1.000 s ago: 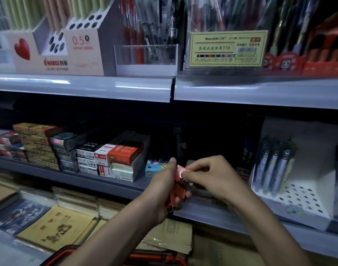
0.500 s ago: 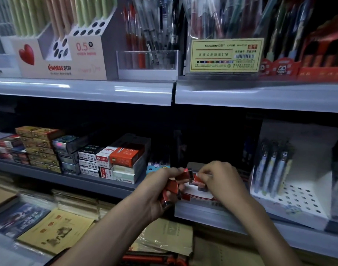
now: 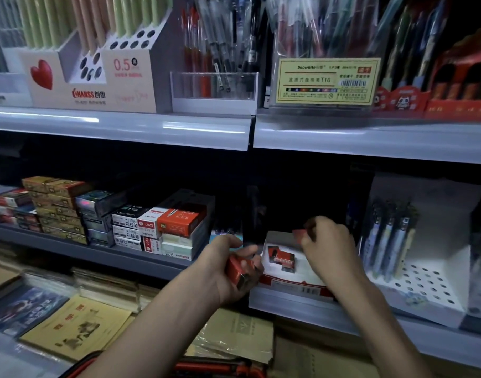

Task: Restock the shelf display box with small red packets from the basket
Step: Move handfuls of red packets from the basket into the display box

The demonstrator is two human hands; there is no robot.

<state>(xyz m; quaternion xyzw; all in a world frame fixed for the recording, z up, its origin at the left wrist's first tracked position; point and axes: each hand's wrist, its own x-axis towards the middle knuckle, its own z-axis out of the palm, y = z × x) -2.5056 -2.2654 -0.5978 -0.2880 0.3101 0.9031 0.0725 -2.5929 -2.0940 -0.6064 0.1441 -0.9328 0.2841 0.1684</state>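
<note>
Our left hand [image 3: 218,274] grips a few red packets [image 3: 238,270] while our right hand [image 3: 328,248] pinches a single packet [image 3: 299,234] above the display box [image 3: 296,285] at the front edge of the shelf [image 3: 302,306].

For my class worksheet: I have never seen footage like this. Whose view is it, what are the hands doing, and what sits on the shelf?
There is no machine here: one camera worn on a person's head looks forward and down at two bare hands. The left hand grips small red packets. The right hand pinches one more packet over the display box, which stands on the lower shelf with a few stocked packets inside. The red rim of the basket shows at the bottom edge.
</note>
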